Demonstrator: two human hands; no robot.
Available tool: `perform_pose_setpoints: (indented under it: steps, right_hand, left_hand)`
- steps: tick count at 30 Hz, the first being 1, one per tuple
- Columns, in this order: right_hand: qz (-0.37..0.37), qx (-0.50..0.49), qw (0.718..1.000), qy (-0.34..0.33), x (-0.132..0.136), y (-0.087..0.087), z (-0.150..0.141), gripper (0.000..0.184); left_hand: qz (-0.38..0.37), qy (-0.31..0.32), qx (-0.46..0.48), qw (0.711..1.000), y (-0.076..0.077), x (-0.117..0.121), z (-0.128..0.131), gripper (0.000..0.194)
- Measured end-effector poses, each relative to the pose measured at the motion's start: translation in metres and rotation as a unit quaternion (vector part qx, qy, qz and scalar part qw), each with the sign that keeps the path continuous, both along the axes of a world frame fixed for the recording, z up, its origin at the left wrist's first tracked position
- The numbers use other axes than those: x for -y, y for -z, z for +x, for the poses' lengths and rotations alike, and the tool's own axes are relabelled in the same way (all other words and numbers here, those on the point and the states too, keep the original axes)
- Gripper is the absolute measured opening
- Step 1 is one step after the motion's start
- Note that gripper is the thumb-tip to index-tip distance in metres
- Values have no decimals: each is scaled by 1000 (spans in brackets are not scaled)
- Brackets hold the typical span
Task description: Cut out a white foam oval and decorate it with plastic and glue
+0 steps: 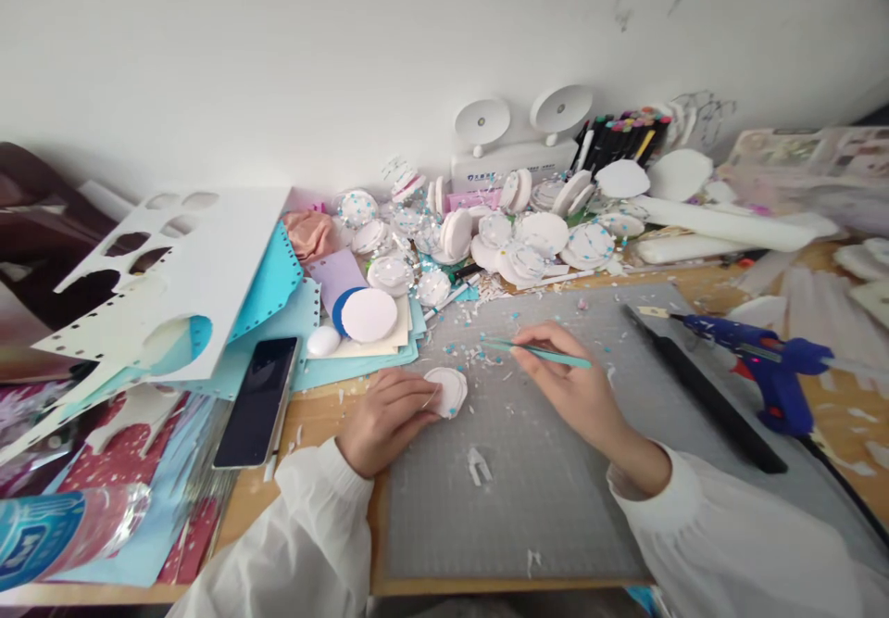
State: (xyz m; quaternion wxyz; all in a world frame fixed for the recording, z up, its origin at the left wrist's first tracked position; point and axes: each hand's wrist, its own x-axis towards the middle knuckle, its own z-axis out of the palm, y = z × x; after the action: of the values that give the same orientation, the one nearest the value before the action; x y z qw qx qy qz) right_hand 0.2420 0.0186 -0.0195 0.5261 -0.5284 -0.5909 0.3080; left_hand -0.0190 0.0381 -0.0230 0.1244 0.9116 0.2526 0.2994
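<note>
My left hand point(390, 416) is closed at the edge of a small white paper disc point(448, 392), which has a few blue specks along its rim. Pinched in my right hand point(566, 379) are teal tweezers point(556, 356), their tips pointing left over scattered tiny blue and white bits point(486, 355). Both hands work above a grey cutting mat point(514, 525). A small white scrap point(479, 467) lies on the mat below the disc. Whether the tweezer tips grip a bit is too small to tell.
Many white discs with blue dots point(520, 261) are heaped along the wall. On the right lie a blue glue gun point(770, 368) and a long black tool point(708, 391). A phone point(256, 402), cut paper sheets point(236, 257) and a water bottle point(69, 530) occupy the left.
</note>
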Motion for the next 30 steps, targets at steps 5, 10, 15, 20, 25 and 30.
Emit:
perform_pose_setpoints:
  steps: [5,10,15,20,25,30]
  right_hand:
    - [-4,39,999,-9,-1,11,-2,12]
    - [3,57,998,-1,1,15,-3,18]
    - [13,71,997,-17,1,18,-4,16]
    - [28,80,996,-28,1,19,-6,14]
    - [49,72,996,-18,2,18,-6,15]
    - [83,48,995,-14,7,11,-5,14]
  left_hand:
    - [30,-47,-18,998,-2,6,-6,9]
    - [34,-66,-29,997,0,11,-5,8]
    - [9,-96,-12,995,0,16,-6,26]
    - [-47,-100,18,994,-10,23,-4,28]
    - [-42,-118,29,992,-20,29,-2,25]
    - [-2,-162,86,983,-28,42,-4,17]
